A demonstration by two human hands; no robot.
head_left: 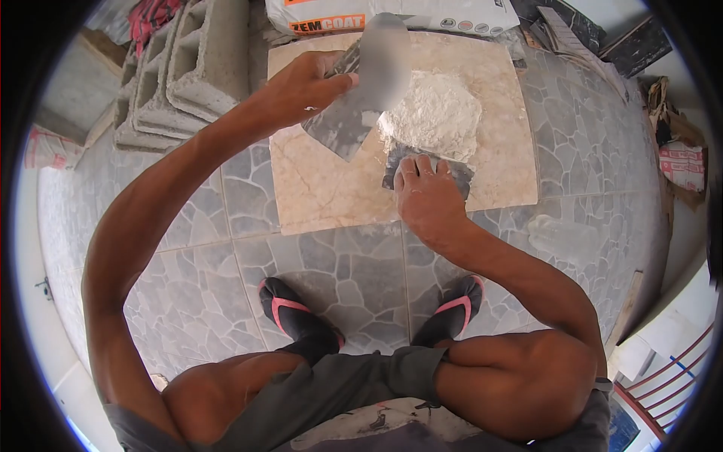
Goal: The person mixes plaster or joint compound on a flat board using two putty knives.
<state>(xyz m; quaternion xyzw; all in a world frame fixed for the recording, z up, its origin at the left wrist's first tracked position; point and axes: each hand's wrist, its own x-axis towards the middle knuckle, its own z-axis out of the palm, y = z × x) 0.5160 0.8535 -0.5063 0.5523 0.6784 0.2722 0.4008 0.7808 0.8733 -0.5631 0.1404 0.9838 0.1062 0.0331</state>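
Observation:
My left hand (324, 87) is closed around the handle of a flat trowel with a dusty grey blade (340, 128), tilted over the left part of a beige tile board (316, 192). A blurred grey patch hides part of this tool. Beside the blade lies a heap of white powder (438, 113). At the near edge of the heap, my right hand (431, 197) grips a dark flat scraper (458, 175), fingers bent over its top. White dust clings to those fingers.
Behind the board stands a white ZEMCOAT bag (422, 16). Concrete hollow blocks (207, 64) are stacked at the left. A clear plastic item (561, 233) lies on the grey stone-pattern floor (331, 256) at the right. My feet in flip-flops (290, 305) are near the board.

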